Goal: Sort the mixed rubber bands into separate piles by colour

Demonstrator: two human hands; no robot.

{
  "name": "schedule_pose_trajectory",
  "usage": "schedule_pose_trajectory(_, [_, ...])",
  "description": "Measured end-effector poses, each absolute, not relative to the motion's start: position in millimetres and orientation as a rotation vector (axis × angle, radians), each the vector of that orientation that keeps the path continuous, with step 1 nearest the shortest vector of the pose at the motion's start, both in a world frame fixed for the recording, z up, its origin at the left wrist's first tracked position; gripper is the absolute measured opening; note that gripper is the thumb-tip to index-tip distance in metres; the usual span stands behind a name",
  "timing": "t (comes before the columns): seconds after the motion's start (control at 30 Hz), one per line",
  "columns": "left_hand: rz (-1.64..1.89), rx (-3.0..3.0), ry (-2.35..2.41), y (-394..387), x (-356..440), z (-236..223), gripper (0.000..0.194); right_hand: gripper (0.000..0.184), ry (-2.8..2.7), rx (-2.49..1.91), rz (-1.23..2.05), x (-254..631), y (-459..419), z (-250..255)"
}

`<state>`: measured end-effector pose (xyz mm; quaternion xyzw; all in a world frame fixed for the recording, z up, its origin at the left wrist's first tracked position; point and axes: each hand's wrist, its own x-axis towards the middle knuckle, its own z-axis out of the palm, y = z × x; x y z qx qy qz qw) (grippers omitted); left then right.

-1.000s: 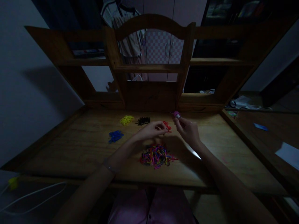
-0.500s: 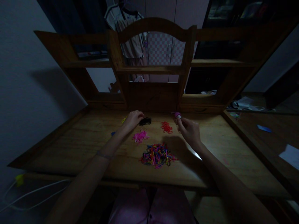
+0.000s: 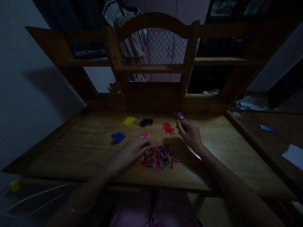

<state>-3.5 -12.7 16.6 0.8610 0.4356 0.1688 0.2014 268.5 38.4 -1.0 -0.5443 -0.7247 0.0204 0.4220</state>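
My left hand [image 3: 136, 146] is at the left edge of a mixed heap of small coloured clips [image 3: 158, 157], which look like paper clips. Its thumb and forefinger are slightly apart, and nothing shows between them. Partly behind its fingers lies a pink pile [image 3: 145, 134]. Farther out are separate piles in blue [image 3: 117, 138], yellow [image 3: 128, 121], black [image 3: 145, 122] and red [image 3: 168, 128]. Raised right of the red pile, my right hand [image 3: 190, 134] is closed around a small purple object with a white band [image 3: 180, 116] and a thin loop; its kind is unclear.
A wooden desk [image 3: 78, 142] carries the piles, with a shelf frame [image 3: 151, 68] along its back. To the right, a lower surface holds a blue packet [image 3: 266, 128] and white paper [image 3: 293, 154]. A white cable [image 3: 35, 197] hangs at the lower left. The room is dim.
My left hand has come back from the black pile to the mixed heap, uncovering the yellow and blue piles and partly covering the pink one. My right hand has barely moved.
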Motion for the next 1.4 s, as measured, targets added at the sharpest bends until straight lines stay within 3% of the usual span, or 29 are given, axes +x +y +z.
schedule_pose_trajectory(0.2, [0.447, 2.373, 1.243, -8, 5, -2, 0.008, 0.037, -1.831, -1.378, 0.072, 268, 39, -4])
schedule_pose_trajectory(0.53, [0.434, 2.315, 1.266, -20, 5, 6, 0.013, 0.036, -1.837, -1.363, 0.073, 267, 39, -3])
schedule_pose_trajectory(0.9, [0.643, 1.951, 1.2, -14, 3, 7, 0.01, 0.038, -1.874, -1.349, 0.065, 267, 39, -5])
schedule_pose_trajectory(1.17, [0.64, 1.585, 1.058, -11, 4, -3, 0.025, 0.036, -1.896, -1.352, 0.062, 266, 38, -4])
schedule_pose_trajectory(1.4, [0.705, 1.592, 1.208, -14, 0, -6, 0.02, 0.036, -1.885, -1.35, 0.077, 266, 39, -4])
